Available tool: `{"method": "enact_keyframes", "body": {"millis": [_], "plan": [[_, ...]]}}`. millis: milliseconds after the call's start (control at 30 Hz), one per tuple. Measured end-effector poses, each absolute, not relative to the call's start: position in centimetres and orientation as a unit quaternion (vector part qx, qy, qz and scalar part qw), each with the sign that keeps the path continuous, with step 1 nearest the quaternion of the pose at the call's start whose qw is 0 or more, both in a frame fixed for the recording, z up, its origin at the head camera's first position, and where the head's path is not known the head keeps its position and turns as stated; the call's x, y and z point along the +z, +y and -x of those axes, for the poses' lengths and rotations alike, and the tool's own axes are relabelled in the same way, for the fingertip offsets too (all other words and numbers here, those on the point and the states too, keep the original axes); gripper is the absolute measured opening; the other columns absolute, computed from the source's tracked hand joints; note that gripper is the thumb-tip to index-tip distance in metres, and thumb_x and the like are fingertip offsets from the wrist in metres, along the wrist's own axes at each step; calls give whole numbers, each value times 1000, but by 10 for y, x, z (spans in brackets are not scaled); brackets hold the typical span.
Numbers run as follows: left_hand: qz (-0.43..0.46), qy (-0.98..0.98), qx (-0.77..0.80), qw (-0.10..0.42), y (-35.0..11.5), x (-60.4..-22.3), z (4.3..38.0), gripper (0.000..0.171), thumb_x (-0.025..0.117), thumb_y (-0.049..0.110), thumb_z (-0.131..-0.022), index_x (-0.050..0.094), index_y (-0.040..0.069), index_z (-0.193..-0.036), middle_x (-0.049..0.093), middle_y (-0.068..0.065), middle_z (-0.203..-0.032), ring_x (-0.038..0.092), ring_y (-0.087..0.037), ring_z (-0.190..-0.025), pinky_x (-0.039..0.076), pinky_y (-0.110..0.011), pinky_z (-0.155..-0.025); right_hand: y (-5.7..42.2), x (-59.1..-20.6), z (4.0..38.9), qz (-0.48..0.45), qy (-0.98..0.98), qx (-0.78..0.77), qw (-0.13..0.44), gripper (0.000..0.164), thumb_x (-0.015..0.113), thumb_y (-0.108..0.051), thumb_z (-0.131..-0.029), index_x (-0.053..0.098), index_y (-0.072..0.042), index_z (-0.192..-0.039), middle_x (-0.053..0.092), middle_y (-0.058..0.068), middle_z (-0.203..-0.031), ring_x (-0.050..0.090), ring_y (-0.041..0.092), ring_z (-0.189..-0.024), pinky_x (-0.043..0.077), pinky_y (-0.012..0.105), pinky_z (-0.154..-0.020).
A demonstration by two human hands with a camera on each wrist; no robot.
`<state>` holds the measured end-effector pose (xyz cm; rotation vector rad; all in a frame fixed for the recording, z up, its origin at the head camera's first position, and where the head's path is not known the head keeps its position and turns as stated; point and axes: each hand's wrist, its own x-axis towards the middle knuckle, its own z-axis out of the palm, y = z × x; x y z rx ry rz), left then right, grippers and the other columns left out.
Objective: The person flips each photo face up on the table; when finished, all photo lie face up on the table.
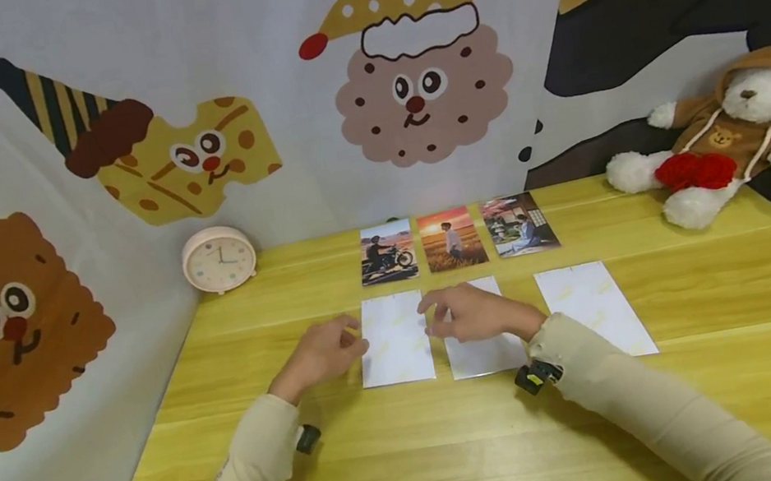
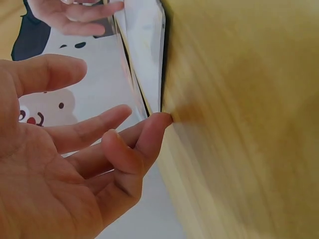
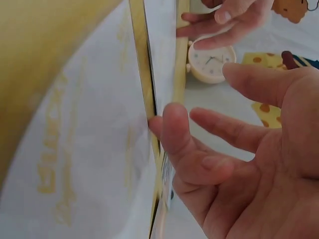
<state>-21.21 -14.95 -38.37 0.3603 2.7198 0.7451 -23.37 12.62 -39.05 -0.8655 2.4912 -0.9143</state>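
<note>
The left hand (image 1: 323,352), fingers parted and loosely bent round nothing, is at the left edge of the leftmost white card (image 1: 394,347) on the table (image 1: 418,460); the right hand (image 1: 470,313), equally slack and holding nothing, is by its right edge. I can't tell whether any fingertip touches it. The right hand hides part of the middle card (image 1: 485,357), its sleeve (image 1: 598,362) a corner of the right card (image 1: 592,301). Their yellow print is too faint to read. Beyond lie three picture cards (image 1: 453,240), between a clock (image 1: 219,259) and a plush bear (image 1: 728,131).

From above, the head view faces forward and down; close wrist views share both hands (image 1: 471,315).
</note>
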Motion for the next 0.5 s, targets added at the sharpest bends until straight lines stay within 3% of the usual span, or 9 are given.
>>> {"method": "enact_keyframes", "body": {"millis": [167, 500], "plan": [[-128, 938, 285, 152, -149, -386, 208, 38, 59, 26, -100, 60, 4, -131, 71, -14, -119, 68, -26, -107, 56, -44, -92, 116, -392, 227, 298, 895, -297, 150, 44, 63, -28, -98, 58, -4, -135, 74, 10, -109, 70, 18, -92, 56, 39, -88], [-109, 927, 329, 145, -152, -388, 203, 36, 60, 23, -100, 62, 3, -129, 70, -16, -119, 66, -28, -109, 55, -45, -96, 108, -394, 220, 288, 908, -269, 142, 56, 65, -26, -98, 47, -4, -146, 73, 2, -102, 68, 16, -91, 54, 42, -91]]}}
